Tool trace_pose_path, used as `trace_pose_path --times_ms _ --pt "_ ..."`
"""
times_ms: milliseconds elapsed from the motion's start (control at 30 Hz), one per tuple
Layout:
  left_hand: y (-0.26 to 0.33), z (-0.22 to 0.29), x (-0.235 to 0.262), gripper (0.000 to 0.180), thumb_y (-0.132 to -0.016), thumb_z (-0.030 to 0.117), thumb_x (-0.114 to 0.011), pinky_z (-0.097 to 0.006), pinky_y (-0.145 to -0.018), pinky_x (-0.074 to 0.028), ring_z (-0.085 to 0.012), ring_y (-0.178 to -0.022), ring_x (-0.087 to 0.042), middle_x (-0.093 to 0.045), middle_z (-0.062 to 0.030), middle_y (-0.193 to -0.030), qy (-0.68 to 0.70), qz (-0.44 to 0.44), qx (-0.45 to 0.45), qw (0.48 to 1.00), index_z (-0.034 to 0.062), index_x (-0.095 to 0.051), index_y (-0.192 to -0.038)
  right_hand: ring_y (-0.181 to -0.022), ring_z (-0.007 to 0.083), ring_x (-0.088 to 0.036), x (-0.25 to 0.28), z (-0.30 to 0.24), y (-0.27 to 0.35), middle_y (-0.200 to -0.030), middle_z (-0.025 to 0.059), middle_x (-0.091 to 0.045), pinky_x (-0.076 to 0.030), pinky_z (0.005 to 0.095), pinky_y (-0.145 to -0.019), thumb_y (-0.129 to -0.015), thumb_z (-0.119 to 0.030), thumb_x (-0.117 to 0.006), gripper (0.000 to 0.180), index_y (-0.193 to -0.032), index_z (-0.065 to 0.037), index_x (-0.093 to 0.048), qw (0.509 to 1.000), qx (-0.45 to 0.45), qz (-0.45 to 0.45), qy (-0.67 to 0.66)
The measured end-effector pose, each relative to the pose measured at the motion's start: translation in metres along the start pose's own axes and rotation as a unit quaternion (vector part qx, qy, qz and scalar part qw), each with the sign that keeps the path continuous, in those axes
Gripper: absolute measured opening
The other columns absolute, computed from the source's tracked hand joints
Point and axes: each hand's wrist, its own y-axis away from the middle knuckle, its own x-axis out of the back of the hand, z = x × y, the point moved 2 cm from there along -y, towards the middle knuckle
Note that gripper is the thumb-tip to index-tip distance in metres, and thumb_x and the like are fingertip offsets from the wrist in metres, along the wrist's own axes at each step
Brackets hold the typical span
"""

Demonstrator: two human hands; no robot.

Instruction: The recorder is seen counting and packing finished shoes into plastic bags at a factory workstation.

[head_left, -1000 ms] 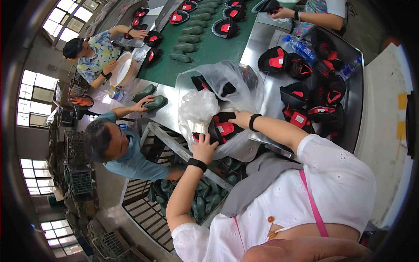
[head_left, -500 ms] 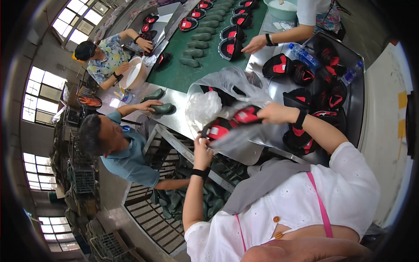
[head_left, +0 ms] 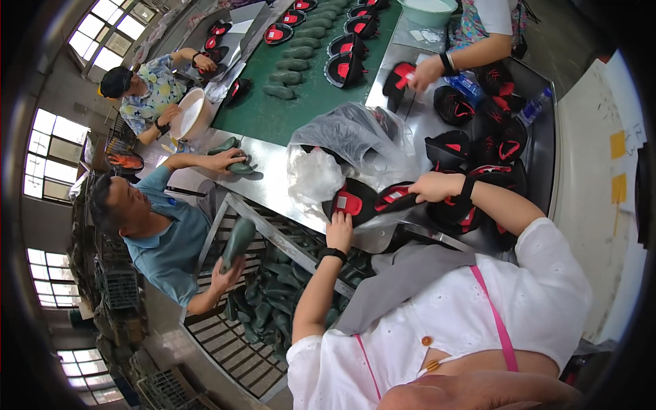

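Observation:
My left hand (head_left: 339,232) grips the near edge of a black shoe upper (head_left: 360,191) with a red lining and a small white label. Another black and red shoe upper (head_left: 393,198) is pinched at its right end by my right hand (head_left: 436,186). The two uppers lie side by side, their inner ends touching, over the near edge of a clear plastic bag (head_left: 372,137). A crumpled white plastic wad (head_left: 316,176) sits just left of them, and more dark uppers show partly through the bag.
Right of me, a metal tray (head_left: 547,178) holds several uppers and plastic bottles (head_left: 534,108). A co-worker's hand (head_left: 427,72) holds an upper above it. Ahead, a green conveyor belt (head_left: 307,102) carries shoe lasts and uppers. Left, another person lifts a green last (head_left: 239,239) over a barred cart (head_left: 232,352).
My hands have settled from a blurred motion, and the uppers now lie flatter. The person on the left has raised a last from the cart. The co-worker across has picked up an upper.

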Motion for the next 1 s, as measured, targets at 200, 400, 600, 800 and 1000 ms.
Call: trace_pose_path --times_ms 200,400,600,800,1000 --pt "-0.032 0.019 0.028 0.057 -0.066 0.045 -0.063 -0.051 -0.087 -0.041 -0.0316 -0.099 -0.055 -0.051 -0.0166 -0.106 0.187 -0.173 0.158 0.954 0.0081 -0.054 -0.108 -0.076 0.0218 -0.060 -0.032 0.070 -0.011 -0.086 0.0105 -0.062 -0.047 0.0352 -0.064 -0.087 -0.019 -0.052 0.023 -0.100 0.000 -0.057 0.770 -0.153 0.263 -0.561" --pt "-0.039 0.040 0.022 0.068 -0.060 0.047 -0.071 -0.063 -0.096 -0.024 -0.0297 -0.087 -0.059 -0.050 -0.0098 -0.107 -0.089 -0.182 0.077 0.976 0.0098 -0.051 -0.112 -0.065 0.0119 -0.052 -0.022 0.067 -0.010 -0.078 0.0045 -0.057 -0.041 0.0284 -0.054 -0.090 -0.016 -0.051 0.016 -0.095 -0.001 -0.056 0.740 -0.206 0.261 -0.585" --pt "-0.018 0.006 -0.007 0.018 -0.075 0.027 -0.062 -0.053 -0.088 -0.033 -0.0311 -0.075 -0.057 -0.058 -0.0096 -0.080 0.004 -0.039 0.039 0.998 0.0107 -0.060 -0.082 -0.079 0.0306 -0.060 -0.005 0.064 -0.015 -0.086 0.0186 -0.062 -0.046 0.0370 -0.070 -0.082 -0.019 -0.060 0.027 -0.096 0.003 -0.056 0.888 -0.198 0.325 -0.256" --pt "-0.011 -0.056 0.063 0.030 -0.094 0.025 -0.043 -0.035 -0.088 -0.042 -0.0205 -0.099 -0.057 -0.059 -0.0083 -0.110 0.832 0.157 0.222 0.484 0.0006 -0.051 -0.111 -0.088 0.0341 -0.058 0.005 0.051 -0.003 -0.094 0.0204 -0.061 -0.045 0.0381 -0.075 -0.078 -0.018 -0.061 0.032 -0.104 0.000 -0.055 0.942 -0.110 0.261 -0.181" --pt "-0.005 -0.073 0.082 0.036 -0.095 0.023 -0.039 -0.037 -0.095 -0.041 -0.0235 -0.109 -0.052 -0.053 -0.0108 -0.120 0.878 0.098 0.201 0.424 -0.0007 -0.041 -0.122 -0.076 0.0209 -0.058 0.045 0.016 0.015 -0.082 0.0127 -0.063 -0.045 0.0314 -0.072 -0.075 -0.008 -0.060 0.023 -0.097 0.000 -0.060 0.951 -0.023 0.170 -0.255"
